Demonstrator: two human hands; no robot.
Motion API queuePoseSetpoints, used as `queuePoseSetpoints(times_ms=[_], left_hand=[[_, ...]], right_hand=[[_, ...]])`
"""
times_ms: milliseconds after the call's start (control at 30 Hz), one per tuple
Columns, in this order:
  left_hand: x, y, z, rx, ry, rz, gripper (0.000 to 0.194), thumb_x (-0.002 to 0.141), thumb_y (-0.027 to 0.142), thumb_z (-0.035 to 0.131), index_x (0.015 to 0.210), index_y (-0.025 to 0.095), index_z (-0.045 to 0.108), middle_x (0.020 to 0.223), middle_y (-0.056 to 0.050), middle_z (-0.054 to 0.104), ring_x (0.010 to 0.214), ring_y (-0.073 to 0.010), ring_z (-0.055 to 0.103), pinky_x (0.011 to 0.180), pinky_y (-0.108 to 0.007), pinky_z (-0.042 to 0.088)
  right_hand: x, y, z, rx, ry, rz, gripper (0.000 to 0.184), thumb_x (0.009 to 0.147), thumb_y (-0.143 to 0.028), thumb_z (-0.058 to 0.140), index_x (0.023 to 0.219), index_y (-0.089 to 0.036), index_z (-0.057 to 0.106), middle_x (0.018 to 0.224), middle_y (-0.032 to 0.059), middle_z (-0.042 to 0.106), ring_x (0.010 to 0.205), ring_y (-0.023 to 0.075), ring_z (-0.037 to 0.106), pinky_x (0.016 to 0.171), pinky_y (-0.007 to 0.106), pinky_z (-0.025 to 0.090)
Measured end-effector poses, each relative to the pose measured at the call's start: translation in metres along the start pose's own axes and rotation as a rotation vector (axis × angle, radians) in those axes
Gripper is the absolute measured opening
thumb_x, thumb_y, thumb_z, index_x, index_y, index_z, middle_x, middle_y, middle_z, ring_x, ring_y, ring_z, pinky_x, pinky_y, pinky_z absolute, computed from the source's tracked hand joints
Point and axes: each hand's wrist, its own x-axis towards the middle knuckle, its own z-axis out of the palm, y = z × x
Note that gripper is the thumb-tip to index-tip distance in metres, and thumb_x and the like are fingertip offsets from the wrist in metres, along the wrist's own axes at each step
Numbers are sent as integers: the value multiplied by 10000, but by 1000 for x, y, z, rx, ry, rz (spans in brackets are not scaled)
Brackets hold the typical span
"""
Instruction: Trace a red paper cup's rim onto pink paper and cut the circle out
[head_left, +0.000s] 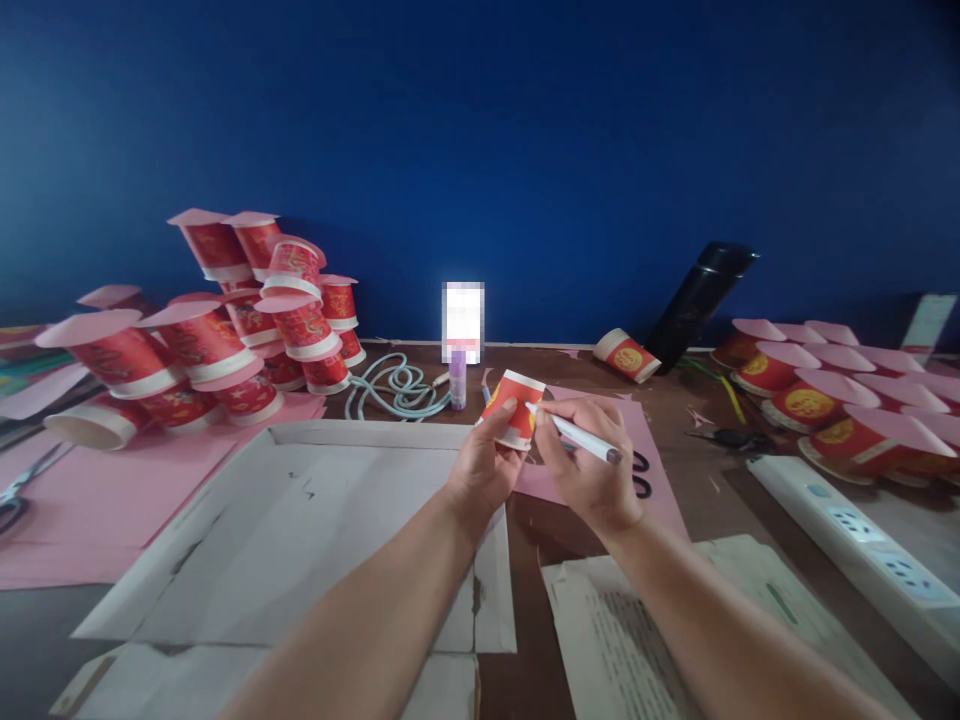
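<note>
In the middle of the head view, my left hand (486, 458) is closed around a red and white paper cup (523, 395) with yellow print, which is tilted. My right hand (596, 465) grips a white marker pen (589, 440) with a dark end. The pen's front end points at the cup's side, close to my left thumb; whether it touches cannot be made out. Under my right hand lies a sheet of pink paper (654, 450) with black-handled scissors (640, 475) partly hidden by the hand. A purple glue stick (457, 382) stands just behind the cup.
At left are stacked red cups (225, 350) with pink paper tops, scissors (30, 485) and pink sheets (67, 530). White cardboard (337, 520) lies in front. At right are a leaning black flask (701, 300), a tipped cup (628, 355), more topped cups (817, 400) and a power strip (862, 545).
</note>
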Motion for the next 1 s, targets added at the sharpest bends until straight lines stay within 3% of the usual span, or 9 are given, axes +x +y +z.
queuePoseSetpoints(times_ms=[433,700,1000], left_hand=[[-1,1,2,-27,13,5,183,737,197,740,904,130,706,897,-42,726,861,-147,660,923,-269,452],[2,0,-1,-35,28,28,191,751,207,738,936,170,713,1012,-47,738,1003,-174,662,941,-266,464],[0,2,4,-73,44,13,289,762,171,710,1050,179,701,1034,-55,741,975,-176,684,939,-269,488]], right_hand=[[0,-2,1,-1,5,-2,37,840,-200,639,871,-206,620,803,1,717,737,152,642,837,345,467],[5,1,-4,51,101,29,94,841,-194,625,932,-200,647,851,32,718,807,178,659,810,356,494],[5,3,-3,33,85,45,83,846,-202,621,921,-197,656,852,40,724,809,186,666,833,368,492]])
